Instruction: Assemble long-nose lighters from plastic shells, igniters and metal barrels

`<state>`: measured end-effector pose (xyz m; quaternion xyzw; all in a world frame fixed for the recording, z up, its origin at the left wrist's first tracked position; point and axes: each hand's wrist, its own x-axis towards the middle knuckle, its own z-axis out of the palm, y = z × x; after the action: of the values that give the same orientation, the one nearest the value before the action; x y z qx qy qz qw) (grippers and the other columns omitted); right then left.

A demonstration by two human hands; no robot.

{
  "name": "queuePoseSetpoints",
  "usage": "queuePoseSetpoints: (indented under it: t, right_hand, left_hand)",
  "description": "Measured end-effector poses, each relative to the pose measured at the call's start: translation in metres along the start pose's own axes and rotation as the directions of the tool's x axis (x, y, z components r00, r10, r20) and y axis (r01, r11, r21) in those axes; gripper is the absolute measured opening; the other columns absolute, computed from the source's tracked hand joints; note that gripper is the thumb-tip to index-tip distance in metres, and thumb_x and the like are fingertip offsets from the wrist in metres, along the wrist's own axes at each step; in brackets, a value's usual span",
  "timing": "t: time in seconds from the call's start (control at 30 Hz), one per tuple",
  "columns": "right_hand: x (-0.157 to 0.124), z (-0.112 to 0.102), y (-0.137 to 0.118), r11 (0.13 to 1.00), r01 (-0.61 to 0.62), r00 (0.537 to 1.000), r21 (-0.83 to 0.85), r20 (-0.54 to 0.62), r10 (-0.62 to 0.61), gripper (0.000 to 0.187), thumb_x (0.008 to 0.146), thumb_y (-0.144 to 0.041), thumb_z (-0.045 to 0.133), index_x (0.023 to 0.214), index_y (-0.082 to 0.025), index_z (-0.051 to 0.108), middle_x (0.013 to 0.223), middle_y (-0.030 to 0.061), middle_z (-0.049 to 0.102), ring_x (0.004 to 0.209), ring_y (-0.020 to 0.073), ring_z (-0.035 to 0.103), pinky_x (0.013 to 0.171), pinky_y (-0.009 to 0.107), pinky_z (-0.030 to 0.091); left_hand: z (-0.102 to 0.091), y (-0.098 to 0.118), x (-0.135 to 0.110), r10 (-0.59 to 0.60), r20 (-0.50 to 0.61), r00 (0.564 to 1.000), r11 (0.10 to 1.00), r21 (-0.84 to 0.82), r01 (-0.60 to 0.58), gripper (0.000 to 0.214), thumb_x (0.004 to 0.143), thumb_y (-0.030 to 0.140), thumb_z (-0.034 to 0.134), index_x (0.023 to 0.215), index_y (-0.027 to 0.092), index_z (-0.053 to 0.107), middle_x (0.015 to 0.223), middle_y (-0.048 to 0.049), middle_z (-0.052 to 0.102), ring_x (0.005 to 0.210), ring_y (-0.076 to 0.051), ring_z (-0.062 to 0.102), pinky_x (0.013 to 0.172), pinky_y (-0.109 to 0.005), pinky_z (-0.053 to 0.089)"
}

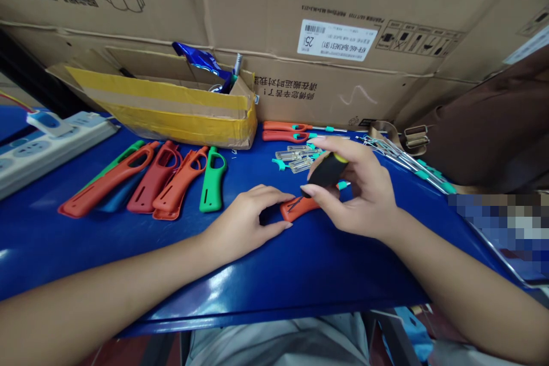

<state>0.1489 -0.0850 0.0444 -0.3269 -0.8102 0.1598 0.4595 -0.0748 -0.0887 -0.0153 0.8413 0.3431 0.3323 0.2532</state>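
Observation:
An orange lighter (300, 209) of the long-necked kind lies on the blue table in front of me. My left hand (253, 214) pinches its handle end between thumb and fingers. A screwdriver (328, 171) with a black and yellow handle is gripped in my right hand (364, 189), tilted so that its thin shaft points down to the lighter's handle. My right hand covers much of the lighter's far end. Just behind it lie several clear fuel tanks (300, 157) with teal parts. Two orange-red lighters (285, 130) with metal tubes rest farther back.
Several lighter shells (167, 183) in red, orange, green and blue lie at the left. Behind them stands an open carton (180, 120) with yellow tape. A power strip (47, 146) is at far left; metal tubes with teal tips (412, 163) are at right. Large cardboard (257, 6) forms the back.

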Motion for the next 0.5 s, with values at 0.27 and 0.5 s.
queuePoseSetpoints:
  t: [0.27,0.5]
  right_hand:
    - [0.009,-0.005,0.0,0.998,0.052,0.991,0.028,0.122,-0.055,0.06,0.096,-0.024,0.064,0.152,-0.036,0.044,0.122,0.0042,0.07,0.072,0.0155,0.069,0.059,0.029,0.061]
    - [0.011,-0.008,0.005,0.995,0.095,0.992,-0.008,0.08,-0.094,0.05,0.1,-0.035,0.062,0.148,-0.031,0.05,0.126,0.0057,0.071,0.072,0.0153,0.07,0.058,0.028,0.062]
  left_hand:
    - [0.0,0.0,0.001,0.0,0.002,1.0,1.0,0.0,0.0,0.035,0.085,0.021,0.081,0.118,0.018,0.07,0.112,-0.0056,0.076,0.105,-0.022,0.07,0.096,-0.037,0.055]
    - [-0.001,0.0,0.001,-0.007,0.013,1.0,1.0,-0.005,0.008,0.036,0.085,0.021,0.08,0.12,0.017,0.07,0.114,-0.006,0.076,0.106,-0.022,0.069,0.096,-0.037,0.054]
